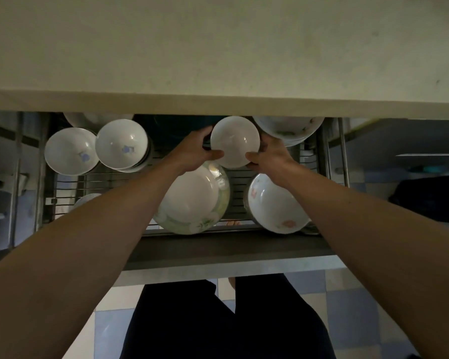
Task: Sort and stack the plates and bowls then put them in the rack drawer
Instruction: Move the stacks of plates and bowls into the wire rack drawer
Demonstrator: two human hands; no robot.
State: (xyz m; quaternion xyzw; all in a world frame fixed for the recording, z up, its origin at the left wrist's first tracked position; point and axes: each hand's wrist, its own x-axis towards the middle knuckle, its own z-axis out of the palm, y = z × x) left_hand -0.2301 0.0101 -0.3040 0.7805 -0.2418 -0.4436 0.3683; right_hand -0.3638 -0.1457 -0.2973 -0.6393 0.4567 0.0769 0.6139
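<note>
A small plain white bowl (235, 141) sits at the back middle of the open rack drawer (228, 251). My left hand (196, 152) grips its left rim and my right hand (271, 156) grips its right rim, thumbs on the near edge. Below it lies a large green-rimmed floral plate (194, 200). A pink-flowered plate stack (276, 204) stands at the front right. Two white bowl stacks with blue marks (121, 143) (70, 151) stand at the left. A stack of floral plates (290, 129) is at the back right, partly under the counter.
The pale countertop (218, 47) overhangs the drawer's back. Another white dish (88, 199) shows at the drawer's front left behind my forearm. Wire rack bars (240, 187) lie between the plates. Blue and white floor tiles (347, 307) and my dark trousers are below.
</note>
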